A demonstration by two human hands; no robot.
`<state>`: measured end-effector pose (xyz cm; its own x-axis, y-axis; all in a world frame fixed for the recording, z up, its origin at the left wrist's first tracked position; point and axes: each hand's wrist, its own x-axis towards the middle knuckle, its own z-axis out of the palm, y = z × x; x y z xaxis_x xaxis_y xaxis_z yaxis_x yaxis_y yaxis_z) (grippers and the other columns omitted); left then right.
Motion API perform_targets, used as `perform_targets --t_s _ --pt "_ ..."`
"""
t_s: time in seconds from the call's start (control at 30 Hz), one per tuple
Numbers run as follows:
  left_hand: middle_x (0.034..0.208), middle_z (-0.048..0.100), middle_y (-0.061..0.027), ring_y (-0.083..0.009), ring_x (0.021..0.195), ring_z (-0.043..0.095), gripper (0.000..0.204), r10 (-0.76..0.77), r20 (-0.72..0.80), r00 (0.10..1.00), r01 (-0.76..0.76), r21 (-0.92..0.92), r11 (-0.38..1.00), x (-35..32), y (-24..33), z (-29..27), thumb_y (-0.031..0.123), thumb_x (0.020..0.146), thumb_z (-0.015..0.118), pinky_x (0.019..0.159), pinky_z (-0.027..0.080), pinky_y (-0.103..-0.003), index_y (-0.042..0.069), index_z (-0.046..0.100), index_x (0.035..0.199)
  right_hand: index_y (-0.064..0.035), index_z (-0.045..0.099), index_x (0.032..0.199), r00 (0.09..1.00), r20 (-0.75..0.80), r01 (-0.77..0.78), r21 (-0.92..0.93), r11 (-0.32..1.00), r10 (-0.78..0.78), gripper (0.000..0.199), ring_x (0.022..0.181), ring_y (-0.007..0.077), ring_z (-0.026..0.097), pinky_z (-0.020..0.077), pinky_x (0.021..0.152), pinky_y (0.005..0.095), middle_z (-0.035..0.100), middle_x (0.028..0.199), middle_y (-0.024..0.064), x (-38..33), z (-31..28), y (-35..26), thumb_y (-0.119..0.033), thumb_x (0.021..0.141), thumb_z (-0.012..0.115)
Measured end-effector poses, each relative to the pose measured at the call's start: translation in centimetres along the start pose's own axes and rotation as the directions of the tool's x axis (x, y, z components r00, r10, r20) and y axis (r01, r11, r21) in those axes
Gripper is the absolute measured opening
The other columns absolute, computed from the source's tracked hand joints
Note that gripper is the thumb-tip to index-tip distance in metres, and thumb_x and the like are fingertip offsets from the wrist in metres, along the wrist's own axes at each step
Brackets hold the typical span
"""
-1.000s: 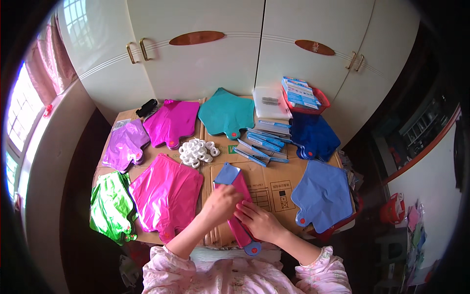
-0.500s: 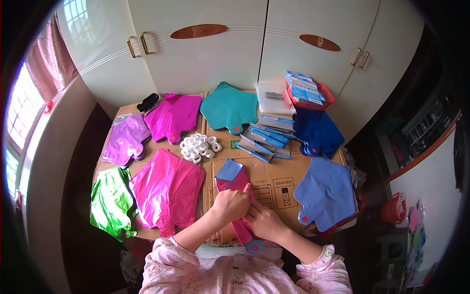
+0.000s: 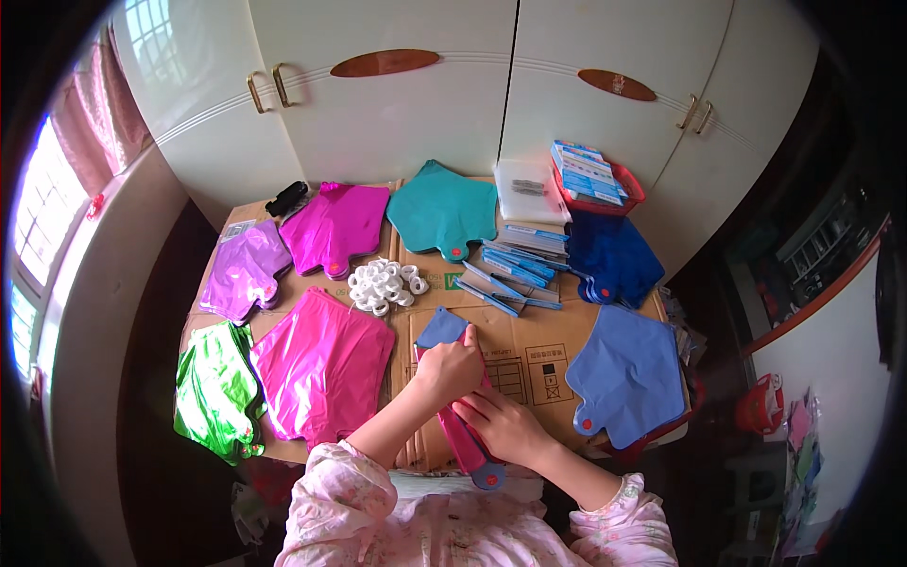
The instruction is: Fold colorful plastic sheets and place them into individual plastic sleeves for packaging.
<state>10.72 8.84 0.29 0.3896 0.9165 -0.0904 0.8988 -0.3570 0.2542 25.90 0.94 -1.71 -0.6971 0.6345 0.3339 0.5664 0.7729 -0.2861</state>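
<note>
Far left on the cardboard-covered table [image 3: 529, 354]: a green foil balloon [image 3: 215, 389], a purple one [image 3: 244, 269] above it. Next over, a large pink foil balloon [image 3: 321, 364] and a magenta one [image 3: 335, 227], a black object [image 3: 286, 197] at its top corner. Near the middle, a heap of white rings [image 3: 383, 283], a teal balloon [image 3: 442, 210] behind. Front centre: left hand [image 3: 452, 364] curled over, fingers pressing down on a folded stack of flat balloons [image 3: 460, 425], blue piece on top, pink beneath, running toward the table's near edge. Right hand [image 3: 505, 425] just beside, fingers bent, resting on the same stack lower down; grip hard to tell. Further right, blue packets [image 3: 515, 265] fanned out, a dark blue balloon [image 3: 612, 257], a lighter blue balloon [image 3: 628, 373], a red basket [image 3: 631, 197] of packets at the back.
</note>
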Motion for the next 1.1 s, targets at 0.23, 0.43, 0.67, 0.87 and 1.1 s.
perform_targets --t_s 0.23,0.43,0.67,0.87,1.1 --pt "0.066 0.063 -0.0216 -0.0351 0.055 0.063 0.061 -0.034 -0.038 0.999 0.032 -0.056 0.998 1.6 -1.3 0.1 0.026 0.082 0.05 0.051 0.051 -0.045 -0.006 0.04 0.132 -0.004 0.055 0.115 1.0 -0.016 0.023 -0.045 0.999 -0.024 0.034 0.12 0.0292 0.047 0.0451 0.096 0.0382 0.051 0.125 0.0139 0.3 0.2 0.5 -0.012 0.082 0.049" --pt "0.073 0.065 -0.0234 -0.0369 0.061 0.065 0.061 -0.087 -0.227 0.97 0.067 -0.093 0.993 2.2 -2.7 -1.3 0.023 0.082 0.048 0.054 0.052 -0.045 -0.003 0.033 0.136 -0.0033 0.055 0.116 0.999 -0.02 0.028 -0.101 0.994 -0.03 0.035 0.12 0.03 0.047 0.045 0.096 0.0383 0.052 0.126 0.0142 1.4 0.9 2.0 -0.012 0.082 0.049" --pt "0.129 0.03 -0.0312 -0.0449 0.12 0.033 0.088 -0.315 -0.433 0.845 0.049 -0.523 0.851 -1.9 -5.4 0.8 0.019 0.069 0.072 0.102 0.032 -0.047 -0.003 0.023 0.138 -0.0021 0.057 0.115 0.996 -0.082 0.036 -0.057 0.998 -0.04 0.035 0.116 0.027 0.049 0.0436 0.096 0.0373 0.055 0.122 0.0132 1.9 0.7 1.8 -0.011 0.082 0.05" --pt "0.107 0.054 -0.0203 -0.0331 0.102 0.053 0.099 -0.397 -0.123 0.91 0.095 -0.869 0.485 -3.2 -4.8 -0.5 0.017 0.065 0.076 0.096 0.035 -0.047 -0.006 0.015 0.139 -0.0039 0.06 0.112 0.997 -0.065 0.043 -0.12 0.992 -0.051 0.033 0.108 0.0218 0.05 0.0437 0.092 0.0339 0.057 0.113 0.0071 2.0 -0.1 1.4 -0.013 0.082 0.05" --pt "0.08 0.062 -0.0108 -0.0265 0.09 0.056 0.065 -0.307 -0.185 0.934 0.238 -0.321 0.917 -5.2 -3.8 0.7 0.032 0.06 0.079 0.078 0.038 -0.043 0.002 0.053 0.111 -0.0064 0.063 0.101 0.991 -0.027 0.123 -0.123 0.985 -0.128 0.026 0.096 0.0182 0.052 0.0451 0.087 0.0317 0.056 0.101 0.0033 1.9 -0.3 1.3 -0.013 0.079 0.051"
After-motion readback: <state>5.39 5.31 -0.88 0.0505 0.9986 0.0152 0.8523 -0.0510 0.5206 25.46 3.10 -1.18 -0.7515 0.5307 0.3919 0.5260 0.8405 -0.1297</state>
